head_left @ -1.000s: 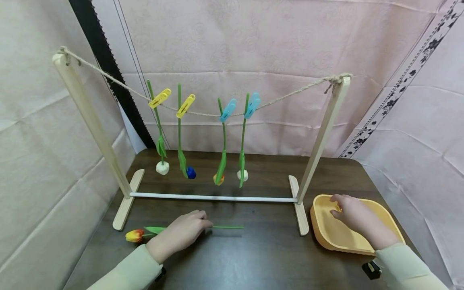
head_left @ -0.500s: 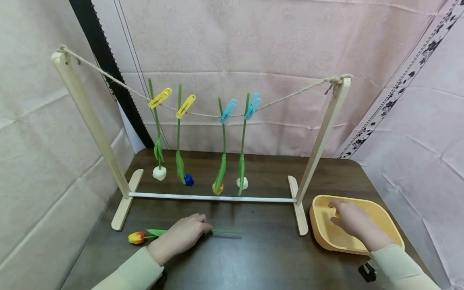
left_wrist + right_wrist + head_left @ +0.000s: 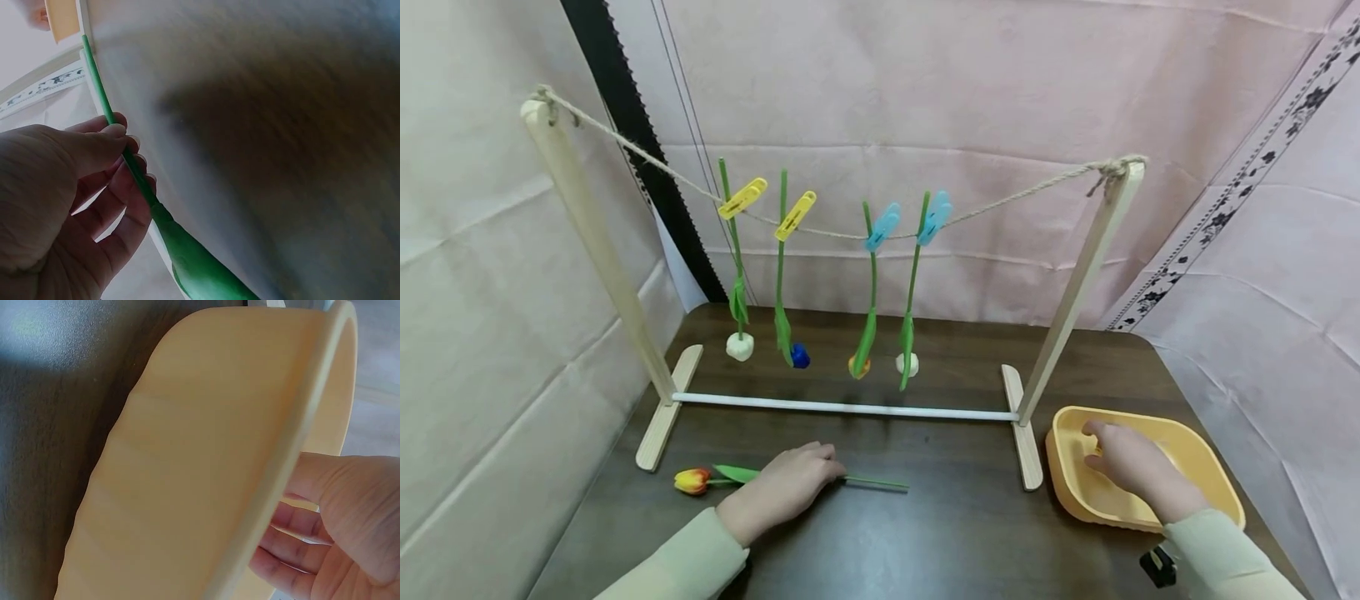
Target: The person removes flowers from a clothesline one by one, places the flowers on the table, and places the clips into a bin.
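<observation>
My left hand [image 3: 797,483] pinches the green stem of an artificial tulip [image 3: 692,481] between thumb and fingers, low over the table. Its red-and-yellow bloom points left; in the left wrist view the stem [image 3: 100,84] runs past the thumb. My right hand [image 3: 1131,462] reaches into a yellow plastic tray [image 3: 1210,479], thumb and fingers around a small yellow piece, seemingly a clothespin [image 3: 1099,451]. In the right wrist view the tray's rim hides those fingertips.
A wooden frame [image 3: 1093,279] carries a rope [image 3: 1026,200] over the table. Several artificial tulips hang upside down from it by yellow clothespins [image 3: 795,217] and blue clothespins [image 3: 935,218]. A white bar [image 3: 842,407] joins the frame's feet.
The head view has shifted slightly. The left hand and its tulip stay almost in place, with the stem's end tilting a little. The right hand remains in the tray. The hanging tulips sway slightly.
</observation>
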Demonstrator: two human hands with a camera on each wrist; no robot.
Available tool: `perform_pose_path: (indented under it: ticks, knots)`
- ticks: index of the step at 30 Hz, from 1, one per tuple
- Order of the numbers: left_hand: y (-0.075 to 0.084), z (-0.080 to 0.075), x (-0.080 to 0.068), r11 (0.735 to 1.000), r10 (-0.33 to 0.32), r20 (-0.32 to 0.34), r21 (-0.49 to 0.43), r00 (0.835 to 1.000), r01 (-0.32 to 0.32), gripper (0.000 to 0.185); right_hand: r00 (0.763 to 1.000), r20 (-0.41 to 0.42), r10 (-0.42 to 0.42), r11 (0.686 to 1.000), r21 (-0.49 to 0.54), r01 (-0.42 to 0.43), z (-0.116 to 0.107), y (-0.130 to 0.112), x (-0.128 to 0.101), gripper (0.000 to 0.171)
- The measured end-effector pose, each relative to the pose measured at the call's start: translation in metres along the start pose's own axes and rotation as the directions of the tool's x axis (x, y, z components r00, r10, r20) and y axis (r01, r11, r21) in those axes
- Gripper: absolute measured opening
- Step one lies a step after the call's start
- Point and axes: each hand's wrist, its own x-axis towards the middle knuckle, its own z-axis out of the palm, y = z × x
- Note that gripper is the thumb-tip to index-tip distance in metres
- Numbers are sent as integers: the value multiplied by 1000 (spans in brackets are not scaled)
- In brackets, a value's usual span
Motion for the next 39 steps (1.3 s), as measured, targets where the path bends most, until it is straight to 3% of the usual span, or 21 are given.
perform_pose_path:
  ticks: [4,9,13,29,35,39]
  knots:
    - [0,4,2,1000,-8,-41,19,999,9,15,1000,13,18,1000,13,-18,0,1,0,41]
    - [-1,7,0,1000,-26,-39,13,999,26,14,999,35,24,1000,19,-24,0,-2,3,41]
    - [-1,6,0,999,-38,-23,2,999,38,13,1000,23,18,1000,14,-18,2,-1,4,40]
    - [-1,9,-1,1000,-18,-63,21,998,19,9,999,-32,-10,1000,0,10,8,-2,2,40]
    - [-2,9,0,999,-34,-44,19,998,35,5,1000,2,9,1000,15,-9,-8,-8,1,34]
    - [0,3,2,998,-61,-66,-7,996,60,8,995,-96,-12,1000,3,12,-33,-23,3,28]
